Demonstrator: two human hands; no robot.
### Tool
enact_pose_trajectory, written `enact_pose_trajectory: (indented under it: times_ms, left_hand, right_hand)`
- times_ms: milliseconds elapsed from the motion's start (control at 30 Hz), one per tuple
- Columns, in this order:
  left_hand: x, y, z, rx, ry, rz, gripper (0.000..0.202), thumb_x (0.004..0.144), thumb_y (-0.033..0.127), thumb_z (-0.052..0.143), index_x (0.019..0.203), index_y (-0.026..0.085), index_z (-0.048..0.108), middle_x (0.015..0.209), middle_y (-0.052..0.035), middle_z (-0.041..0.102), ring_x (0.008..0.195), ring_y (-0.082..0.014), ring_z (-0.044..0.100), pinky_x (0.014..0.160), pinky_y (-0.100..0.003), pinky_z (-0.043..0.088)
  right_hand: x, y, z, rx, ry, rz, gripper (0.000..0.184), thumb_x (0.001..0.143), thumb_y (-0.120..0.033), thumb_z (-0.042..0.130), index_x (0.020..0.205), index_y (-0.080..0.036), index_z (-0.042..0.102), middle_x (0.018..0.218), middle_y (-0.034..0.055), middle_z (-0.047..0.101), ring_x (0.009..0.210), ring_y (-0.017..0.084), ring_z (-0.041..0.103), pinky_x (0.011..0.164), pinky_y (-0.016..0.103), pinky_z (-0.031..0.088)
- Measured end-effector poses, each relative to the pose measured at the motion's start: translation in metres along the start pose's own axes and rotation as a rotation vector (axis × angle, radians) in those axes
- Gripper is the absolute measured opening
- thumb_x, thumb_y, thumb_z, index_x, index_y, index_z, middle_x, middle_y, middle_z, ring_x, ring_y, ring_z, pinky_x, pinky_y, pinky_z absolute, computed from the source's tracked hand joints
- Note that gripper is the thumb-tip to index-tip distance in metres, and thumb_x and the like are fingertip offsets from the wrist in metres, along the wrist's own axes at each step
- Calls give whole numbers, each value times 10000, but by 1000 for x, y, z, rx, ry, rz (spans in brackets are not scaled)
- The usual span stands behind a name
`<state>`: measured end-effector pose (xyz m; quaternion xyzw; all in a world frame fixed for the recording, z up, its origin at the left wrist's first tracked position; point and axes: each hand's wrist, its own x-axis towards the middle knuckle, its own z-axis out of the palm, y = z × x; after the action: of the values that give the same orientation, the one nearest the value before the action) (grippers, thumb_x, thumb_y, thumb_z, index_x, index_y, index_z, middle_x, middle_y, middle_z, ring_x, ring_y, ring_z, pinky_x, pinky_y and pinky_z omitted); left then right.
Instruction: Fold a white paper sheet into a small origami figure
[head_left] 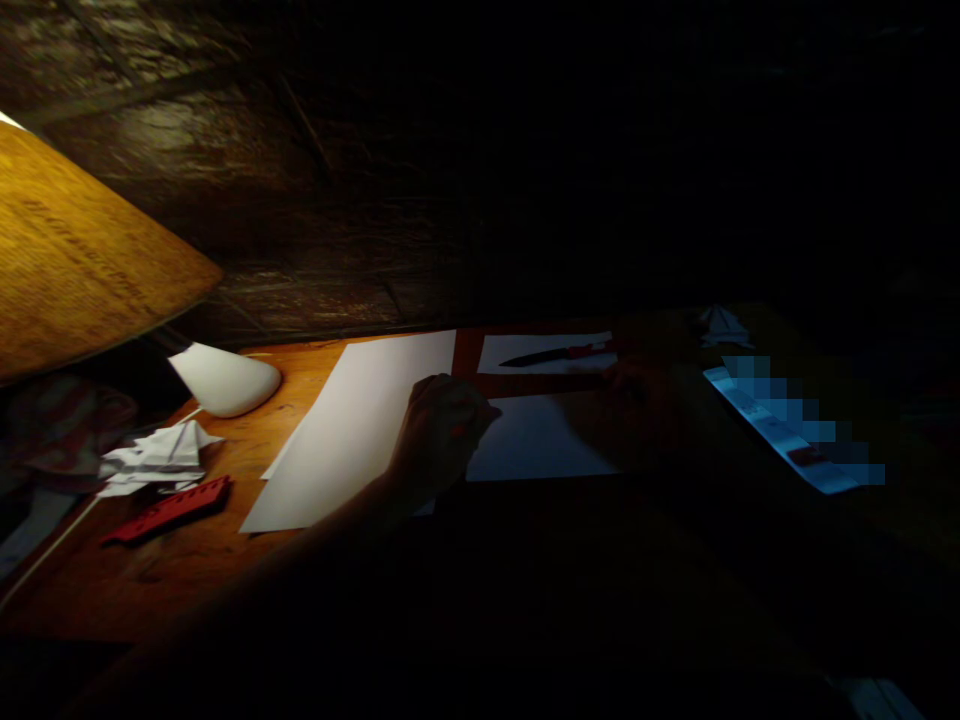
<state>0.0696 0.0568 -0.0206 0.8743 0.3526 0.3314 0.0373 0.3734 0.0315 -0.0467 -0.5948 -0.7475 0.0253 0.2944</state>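
Left hand (442,430) curled shut over a white paper sheet (352,440) on the table (187,590); right hand (630,400) in shadow, grip unclear — a careless sweep could catch the black-bladed knife (536,357) just beyond.

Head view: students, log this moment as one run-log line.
left hand: on white paper sheet | right hand: shadowed, near knife

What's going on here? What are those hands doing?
A person is at a wooden desk. Their left hand is at the edge of a large white paper sheet, and their right hand, deep in shadow, is near a red strip. A black-bladed knife lies on another sheet. Folded paper sits to the left.
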Motion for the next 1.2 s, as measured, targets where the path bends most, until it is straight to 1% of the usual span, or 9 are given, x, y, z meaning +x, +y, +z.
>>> enact_pose_trajectory:
  times_ms: [133, 233, 367, 467, 700, 800, 933, 1033, 1200]
  left_hand:
    - [-1, -6, 4, 20, -23, -66, 229, 1008, 254, 499, 1180, 237, 649, 1162, -49, 693, 1114, -240, 620, 992, -479, 478]
    - [-4, -11, 11, 66, -103, -90, 452, 949, 290, 601, 1382, 213, 496, 1362, -109, 590, 1274, -295, 539, 1074, -535, 446]
    - [-7, -13, 16, 72, -186, -98, 520, 920, 313, 646, 1391, 176, 473, 1381, -142, 564, 1283, -332, 525, 1094, -565, 434]
    - [-5, -12, 15, -17, -147, -131, 415, 933, 289, 634, 1321, 191, 526, 1292, -110, 625, 1208, -296, 577, 1050, -531, 474]
    - [-4, -16, 16, -52, -192, -155, 526, 864, 279, 739, 1331, 176, 520, 1322, -129, 602, 1233, -318, 541, 1054, -535, 463]
    - [-6, -19, 20, -40, -221, -156, 587, 854, 278, 752, 1374, 203, 489, 1371, -123, 571, 1260, -327, 517, 1072, -549, 443]
    - [-7, -20, 21, -63, -219, -156, 601, 848, 285, 750, 1382, 217, 482, 1377, -122, 562, 1262, -334, 505, 1069, -552, 433]
    - [-5, -19, 20, -133, -132, -218, 512, 840, 323, 742, 1286, 189, 529, 1278, -125, 598, 1183, -320, 544, 1017, -526, 458]
    - [0, -14, 12, -477, 224, -321, 277, 987, 430, 537, 1101, 184, 592, 1060, -74, 642, 1045, -221, 611, 944, -389, 487]
  right_hand:
    - [-1, -4, 0, 45, -79, -62, 394, 903, -461, 587, 1178, -208, 713, 1136, 97, 735, 1013, 295, 683, 887, 464, 547]
    - [-2, -6, -4, -62, -95, -141, 511, 800, -501, 703, 1177, -157, 696, 1197, 149, 675, 1098, 341, 629, 926, 499, 522]
    - [2, -5, -12, -22, -139, -120, 229, 850, -416, 671, 896, -193, 698, 1131, 138, 674, 1048, 316, 633, 862, 460, 534]
    - [5, -5, -19, 182, -157, -47, 185, 915, -368, 597, 939, -202, 675, 1045, 109, 727, 920, 267, 682, 792, 410, 554]
    - [-3, 6, 0, 73, -127, -19, 627, 726, -483, 766, 1268, -198, 631, 1278, 152, 672, 1156, 362, 634, 933, 504, 525]
    - [-7, 8, 8, 142, -265, 79, 775, 644, -518, 803, 1310, -174, 609, 1171, 147, 703, 1002, 328, 684, 814, 440, 555]
    - [-3, -6, -6, 224, -328, 200, 579, 549, -458, 869, 1053, -207, 733, 1021, 106, 741, 889, 305, 696, 719, 381, 537]
    - [2, -16, -22, 338, -378, 260, 353, 713, -538, 790, 893, -234, 777, 863, 75, 747, 776, 269, 696, 647, 359, 510]
    - [5, -8, -25, 755, -314, 387, 398, 846, -597, 686, 978, -235, 787, 866, 67, 760, 704, 223, 693, 587, 327, 518]
